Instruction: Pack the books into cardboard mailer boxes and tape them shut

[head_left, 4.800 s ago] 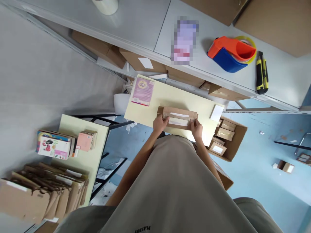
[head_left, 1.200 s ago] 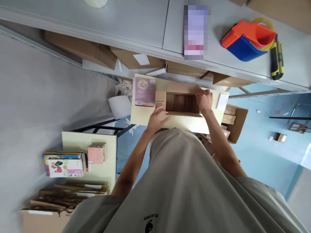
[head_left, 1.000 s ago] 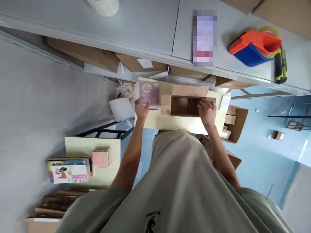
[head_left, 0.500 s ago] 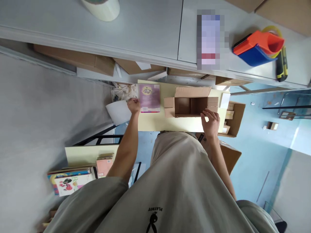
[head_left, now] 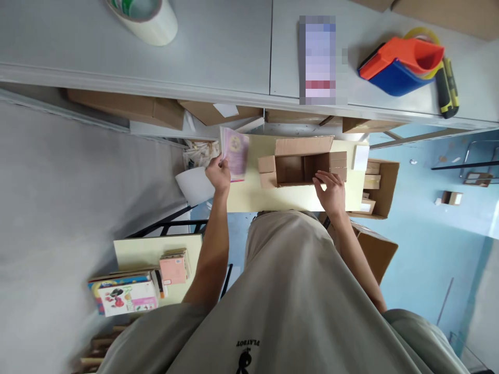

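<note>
My left hand grips the left edge of a purple book, which is tilted up on that side and slightly blurred. To its right, an open cardboard box stands on the pale yellow table. The box's flaps are folded outward and I see bare cardboard inside. My right hand is closed at the box's near right edge, fingertips over the rim.
Above the table runs a grey shelf bearing a tape roll, a red and blue tape dispenser and a cutter. Stacked books lie on a lower left board. Cardboard boxes stand at the right.
My left hand has taken hold of the purple book and raised its left side off the table. My right hand has shifted slightly left along the box's near edge.
</note>
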Demonstrator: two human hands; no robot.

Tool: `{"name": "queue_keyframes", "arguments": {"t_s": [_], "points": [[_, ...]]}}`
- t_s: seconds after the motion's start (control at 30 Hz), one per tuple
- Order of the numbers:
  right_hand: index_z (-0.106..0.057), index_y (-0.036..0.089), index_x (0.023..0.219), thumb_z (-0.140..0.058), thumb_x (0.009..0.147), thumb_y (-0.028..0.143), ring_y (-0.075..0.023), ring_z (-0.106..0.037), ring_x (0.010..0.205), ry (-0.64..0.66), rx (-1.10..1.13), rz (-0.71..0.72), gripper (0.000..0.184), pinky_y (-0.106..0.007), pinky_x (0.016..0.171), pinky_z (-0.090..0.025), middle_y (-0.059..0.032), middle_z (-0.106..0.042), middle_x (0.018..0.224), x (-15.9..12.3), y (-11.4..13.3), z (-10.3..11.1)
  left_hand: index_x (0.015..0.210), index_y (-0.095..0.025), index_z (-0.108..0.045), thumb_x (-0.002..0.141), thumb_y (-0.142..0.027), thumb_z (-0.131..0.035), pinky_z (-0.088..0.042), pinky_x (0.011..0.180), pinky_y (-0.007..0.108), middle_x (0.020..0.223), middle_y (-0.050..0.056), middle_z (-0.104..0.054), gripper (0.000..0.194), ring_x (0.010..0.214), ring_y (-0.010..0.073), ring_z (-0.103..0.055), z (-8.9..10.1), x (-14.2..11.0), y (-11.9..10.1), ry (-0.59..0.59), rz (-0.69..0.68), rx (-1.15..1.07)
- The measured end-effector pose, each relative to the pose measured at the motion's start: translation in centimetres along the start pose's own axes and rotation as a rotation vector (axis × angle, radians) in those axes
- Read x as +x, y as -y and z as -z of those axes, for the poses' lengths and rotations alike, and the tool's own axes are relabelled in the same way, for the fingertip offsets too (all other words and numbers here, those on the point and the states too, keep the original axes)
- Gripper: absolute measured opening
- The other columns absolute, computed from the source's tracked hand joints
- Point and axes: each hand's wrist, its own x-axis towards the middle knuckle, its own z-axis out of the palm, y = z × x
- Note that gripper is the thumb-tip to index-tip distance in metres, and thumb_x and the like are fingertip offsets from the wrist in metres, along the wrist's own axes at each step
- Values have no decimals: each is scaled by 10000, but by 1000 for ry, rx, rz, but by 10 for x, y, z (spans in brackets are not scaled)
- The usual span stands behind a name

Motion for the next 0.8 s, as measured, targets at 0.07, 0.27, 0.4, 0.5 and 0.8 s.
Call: {"name": "queue_keyframes", "arguments": {"t_s": [0.07,0.27,0.4,0.5,0.8], "points": [[-898,222,1311,-608,1166,329,-392,-786,1322,11,7,43,341,-625,1205,-622,-177,-871,1434,10,-2,2,1329,-196,-876,1073,-222,-711,-631,1226,473,1356,149,-866,306,1357,358,-819,26,-17,-21,-29,-132,10],[-550,246,1817,-541,1231,535,-454,-562,1661,-102,-52,285,653,-709,1309,-525,-215,-595,1807,44,34,61,1414,-291,-877,1201,-376,-627,-654,1205,441,1364,66,-857,339,1353,297,-828,103,-81,-117,5,-572,46],[-433,377,1877,-535,1244,486,-493,-362,1795,-59,-129,500,650,-774,1316,-467,-140,-471,1894,64,58,115,1435,-350,-868,1250,-401,-551,-687,1173,466,1363,22,-856,371,1289,272,-862,90,-110,-179,139,-828,90],[-621,390,1754,-528,1236,373,-463,-534,1648,23,-118,590,526,-736,1310,-476,-114,-694,1688,80,44,126,1432,-343,-861,1249,-449,-540,-694,1196,495,1382,15,-859,385,1354,286,-845,51,-118,-205,228,-854,47],[-918,237,1334,-561,1192,216,-340,-781,1214,210,-168,482,385,-457,1072,-603,-139,-902,1314,97,-32,74,1192,-348,-955,1140,-480,-763,-734,1095,443,1225,31,-923,239,1216,301,-893,-52,-122,-203,331,-769,-10]]}}
